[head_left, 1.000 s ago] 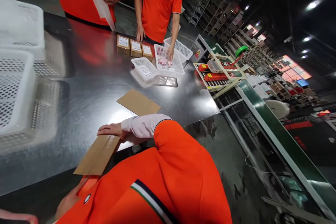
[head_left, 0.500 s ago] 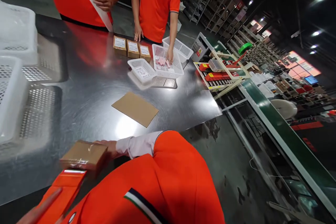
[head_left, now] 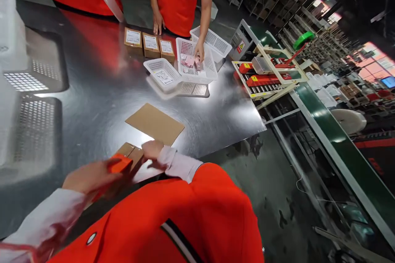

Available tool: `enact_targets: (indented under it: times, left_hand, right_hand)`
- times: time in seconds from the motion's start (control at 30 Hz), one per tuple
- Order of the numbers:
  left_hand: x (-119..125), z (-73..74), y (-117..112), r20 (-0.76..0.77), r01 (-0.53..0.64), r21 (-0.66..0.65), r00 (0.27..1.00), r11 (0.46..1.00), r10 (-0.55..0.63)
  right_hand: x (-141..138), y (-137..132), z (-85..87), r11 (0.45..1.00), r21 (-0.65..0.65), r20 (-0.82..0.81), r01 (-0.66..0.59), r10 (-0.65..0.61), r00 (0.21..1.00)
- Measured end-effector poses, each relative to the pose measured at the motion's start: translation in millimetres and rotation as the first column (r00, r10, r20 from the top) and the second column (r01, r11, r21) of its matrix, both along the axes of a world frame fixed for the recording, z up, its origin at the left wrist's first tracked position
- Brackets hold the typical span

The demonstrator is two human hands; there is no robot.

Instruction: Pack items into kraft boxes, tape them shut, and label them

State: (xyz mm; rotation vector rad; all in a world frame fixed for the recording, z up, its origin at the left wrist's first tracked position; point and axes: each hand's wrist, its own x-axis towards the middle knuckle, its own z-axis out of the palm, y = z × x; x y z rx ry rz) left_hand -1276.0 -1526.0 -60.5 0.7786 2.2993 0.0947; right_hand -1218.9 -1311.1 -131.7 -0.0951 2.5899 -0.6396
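A small brown cardboard box (head_left: 131,151) sits at the near edge of the steel table (head_left: 92,102). My right hand (head_left: 152,149) presses down on the box's right end, fingers curled over it. My left hand (head_left: 89,176) grips an orange tape dispenser (head_left: 119,164) and holds it against the left end of the box. A flat sheet of cardboard (head_left: 156,123) lies on the table just beyond the box. Both my sleeves are white under an orange shirt.
Two co-workers in orange stand at the far side, one with a hand (head_left: 199,54) in a white basket (head_left: 193,65). Another basket (head_left: 162,74) and three labelled boxes (head_left: 150,43) sit nearby. White crates (head_left: 9,41) stand left. A green conveyor (head_left: 333,148) runs right.
The flat cardboard under my right hand became a small box. My left hand came in from the lower left with the orange tape dispenser and now meets the box.
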Motion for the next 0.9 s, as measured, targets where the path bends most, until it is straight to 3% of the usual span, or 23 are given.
enact_targets:
  times: [0.07, 0.1, 0.17, 0.23, 0.4, 0.53, 0.63, 0.73, 0.8, 0.9]
  left_hand:
    - [2.6, 14.2, 14.7, 0.035, 0.051, -0.097, 0.998, 0.994, -0.047]
    - [4.2, 19.3, 18.2, 0.029, 0.056, -0.102, 0.998, 0.993, -0.054]
    - [7.1, 24.2, 19.4, -0.002, 0.027, -0.089, 1.0, 0.996, -0.028]
    - [10.4, 24.8, 17.2, 0.001, -0.016, -0.071, 1.0, 0.997, 0.016]
    - [22.5, 29.2, 11.1, -0.01, -0.091, -0.069, 0.996, 0.993, 0.09]
    - [39.6, 30.6, -27.9, 0.041, -0.133, -0.097, 0.99, 0.986, 0.138]
    - [61.9, 18.1, -80.1, 0.069, -0.157, -0.153, 0.983, 0.976, 0.169]
    - [88.8, -4.1, -121.4, 0.074, -0.213, -0.159, 0.971, 0.964, 0.227]
    - [104.3, -19.3, -132.5, 0.058, -0.261, -0.131, 0.961, 0.957, 0.27]
    - [120.5, -37.0, -128.8, 0.053, -0.365, -0.035, 0.929, 0.93, 0.367]
  right_hand:
    - [-14.3, 13.6, 13.2, 0.998, 0.025, -0.074, -0.059, 0.061, 0.995]
    - [-22.2, 15.7, 14.5, 0.981, 0.078, -0.139, -0.179, 0.189, 0.972]
    - [-37.1, 10.4, 7.0, 0.907, 0.122, -0.107, -0.403, 0.416, 0.903]
    - [-47.2, -2.9, -7.9, 0.845, 0.121, -0.065, -0.521, 0.53, 0.845]
    - [-50.8, -20.4, -28.7, 0.81, 0.074, -0.093, -0.582, 0.586, 0.805]
    - [-51.5, -11.4, -25.7, 0.8, 0.052, -0.118, -0.597, 0.599, 0.792]
    - [-51.7, -10.0, -25.6, 0.798, 0.054, -0.122, -0.6, 0.602, 0.789]
    - [-48.7, -16.7, -29.3, 0.789, 0.08, -0.118, -0.61, 0.615, 0.78]
    - [-46.1, -22.6, -32.6, 0.778, 0.097, -0.122, -0.621, 0.629, 0.768]
    - [-45.7, -29.2, -37.1, 0.758, 0.105, -0.114, -0.643, 0.652, 0.75]
